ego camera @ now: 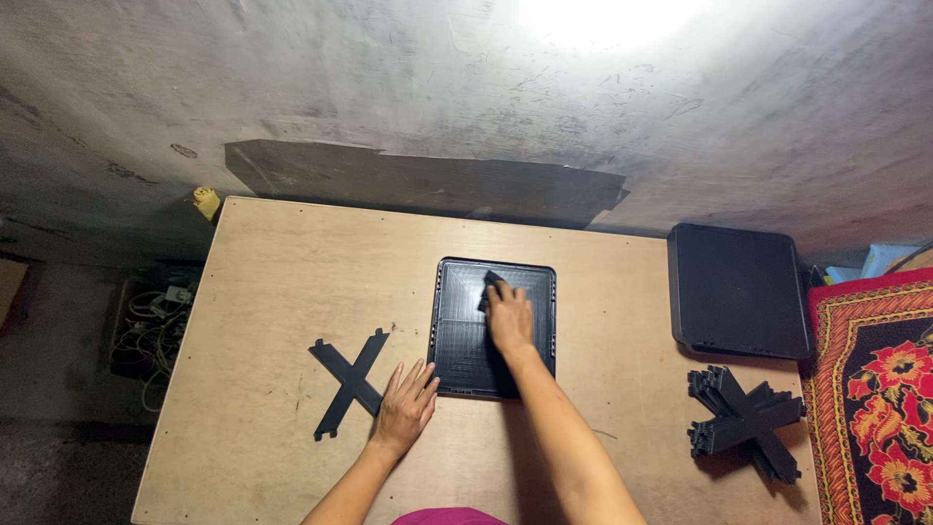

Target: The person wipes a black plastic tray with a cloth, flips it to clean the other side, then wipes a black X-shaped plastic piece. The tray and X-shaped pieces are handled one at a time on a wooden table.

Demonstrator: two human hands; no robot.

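Two hands are at work on a plywood table (272, 282) set against a grey wall. I note the right hand (509, 321) resting on a black square tray (466, 340) near the table's middle, its fingers bunched and pinching a small dark piece (492, 284), possibly a cloth or pad; I cannot tell which. The left hand (406, 406) lies flat on the table, fingers pressed loosely together, fingertips touching the tray's near left corner.

In my judgement the step in hand is working the small piece over the tray's surface. To do it well, the left hand should brace the corner firmly so the tray does not slide, and the right should press evenly, covering the ribbed face edge to edge.

The tray is matte black, square with rounded corners, a raised rim and fine grid lines across its inner face. It lies flat, well apart from the other parts.

One black X-shaped piece (348, 381) lies just left of the left hand. At the right stands a stack of black trays (737, 290), and near it a stack of X-shaped pieces (743, 420). A red floral rug (880, 389) borders the table's right edge.
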